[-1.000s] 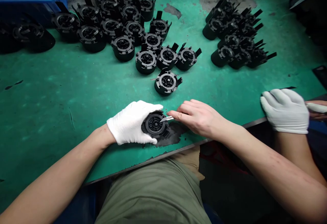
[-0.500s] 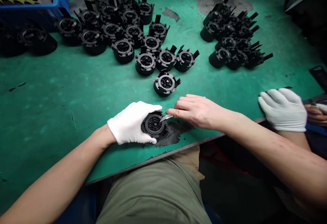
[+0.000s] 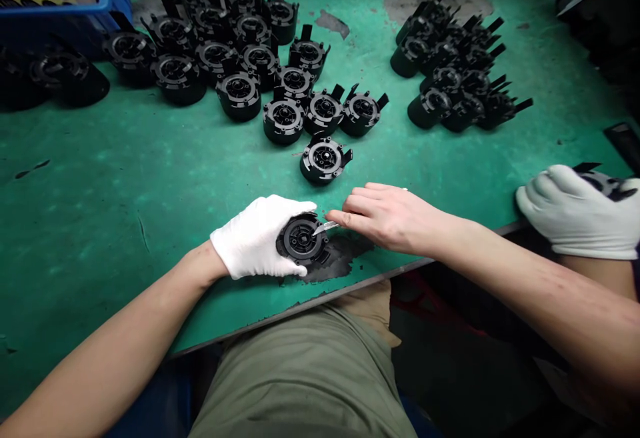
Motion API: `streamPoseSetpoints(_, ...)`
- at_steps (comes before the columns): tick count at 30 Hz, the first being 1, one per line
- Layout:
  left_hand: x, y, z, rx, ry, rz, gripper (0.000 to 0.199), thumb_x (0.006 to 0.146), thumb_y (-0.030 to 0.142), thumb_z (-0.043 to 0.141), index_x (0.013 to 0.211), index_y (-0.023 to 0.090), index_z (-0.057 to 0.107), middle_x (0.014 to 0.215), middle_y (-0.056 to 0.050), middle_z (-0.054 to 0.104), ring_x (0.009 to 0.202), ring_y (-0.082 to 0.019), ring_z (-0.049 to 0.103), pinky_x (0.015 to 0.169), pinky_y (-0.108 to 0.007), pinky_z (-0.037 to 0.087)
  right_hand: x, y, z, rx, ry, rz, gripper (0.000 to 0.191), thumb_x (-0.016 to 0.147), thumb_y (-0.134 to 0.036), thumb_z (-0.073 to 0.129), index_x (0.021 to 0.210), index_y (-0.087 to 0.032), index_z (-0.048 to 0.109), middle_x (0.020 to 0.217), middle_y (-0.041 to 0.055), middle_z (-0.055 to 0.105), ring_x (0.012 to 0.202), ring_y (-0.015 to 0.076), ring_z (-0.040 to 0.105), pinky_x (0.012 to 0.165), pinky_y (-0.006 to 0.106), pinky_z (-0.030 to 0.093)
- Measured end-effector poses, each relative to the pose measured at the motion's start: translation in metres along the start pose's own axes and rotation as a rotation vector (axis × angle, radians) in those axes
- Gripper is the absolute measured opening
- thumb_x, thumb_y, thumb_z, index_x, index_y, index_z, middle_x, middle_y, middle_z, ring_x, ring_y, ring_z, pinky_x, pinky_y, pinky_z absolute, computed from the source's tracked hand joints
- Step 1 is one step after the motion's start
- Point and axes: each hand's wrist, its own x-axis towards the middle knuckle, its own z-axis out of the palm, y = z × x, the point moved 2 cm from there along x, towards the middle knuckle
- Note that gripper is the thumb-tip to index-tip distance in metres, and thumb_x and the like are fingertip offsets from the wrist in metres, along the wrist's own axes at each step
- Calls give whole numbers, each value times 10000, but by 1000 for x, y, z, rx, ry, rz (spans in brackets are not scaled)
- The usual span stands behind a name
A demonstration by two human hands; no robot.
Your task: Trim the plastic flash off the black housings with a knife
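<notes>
My left hand (image 3: 263, 237), in a white glove, is wrapped around the side of a round black plastic housing (image 3: 303, 239) near the table's front edge. The housing's ribbed, ring-shaped face points up. My bare right hand (image 3: 383, 215) grips a small craft knife (image 3: 325, 227) with a pointed metal blade; its handle is hidden in my fingers. The blade tip is at the inner ring of the housing, on the right side. Just beyond my hands another black housing (image 3: 326, 158) stands on the table.
Several like housings (image 3: 240, 95) crowd the back left, and another cluster (image 3: 453, 85) stands at the back right. A blue bin (image 3: 113, 5) with sticker sheets is at the far left. At the right edge a co-worker's gloved hand (image 3: 583, 215) holds a black part on the green table (image 3: 90, 225).
My hands, the housing and the knife stay almost in place, the blade still at the inner ring. The co-worker's gloved hand has shifted right, and a black part now shows in it.
</notes>
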Motion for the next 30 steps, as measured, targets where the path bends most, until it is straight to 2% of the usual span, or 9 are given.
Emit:
streamPoseSetpoints(4,-1,1,1,7,6,-10,942,656,546,915,1456,208,551,1374,-162,721,1252,-402,709,1098,-535,571,-4,-16,-1,0,-31,100,322,1097,-98,410,1320,-113,641,871,62,626,755,206,474,709,343,370)
streamPoseSetpoints(7,0,1,1,8,7,1,927,665,548,906,1449,203,554,1372,-163,722,1255,-402,707,1098,-530,570,-6,-22,0,-15,-32,125,319,1096,-86,410,1325,-108,632,876,62,627,755,204,473,715,340,373)
streamPoseSetpoints(13,1,3,-1,23,-5,10,914,672,500,916,1455,203,548,1373,-141,724,1250,-373,709,1100,-486,563,-5,-7,2,-41,8,-9,321,1112,-98,386,1350,-104,601,883,57,613,776,205,468,721,345,374)
streamPoseSetpoints(18,2,3,-2,30,-35,-5,906,687,487,916,1459,182,552,1370,-141,720,1258,-365,702,1107,-465,550,4,12,-6,-91,-43,-144,351,1121,-101,344,1363,-129,597,940,66,628,800,199,498,725,344,384)
streamPoseSetpoints(22,3,2,-2,6,-51,-13,895,684,482,923,1449,186,564,1402,-153,705,1284,-370,690,1121,-474,539,16,25,-12,-78,-105,-231,402,1127,-98,290,1384,-141,597,910,54,603,797,202,507,740,356,394)
streamPoseSetpoints(26,2,0,-1,-9,-64,-17,894,677,490,930,1444,203,572,1418,-149,698,1302,-375,682,1128,-490,536,20,27,-12,-59,-144,-236,429,1135,-106,268,1395,-169,603,894,44,597,800,203,517,745,360,397)
streamPoseSetpoints(30,0,0,0,13,-1,12,915,689,500,915,1468,194,547,1399,-146,706,1282,-375,691,1120,-498,544,10,12,-13,-75,-104,-150,405,1118,-92,297,1341,-133,633,902,64,610,773,204,504,712,354,390)
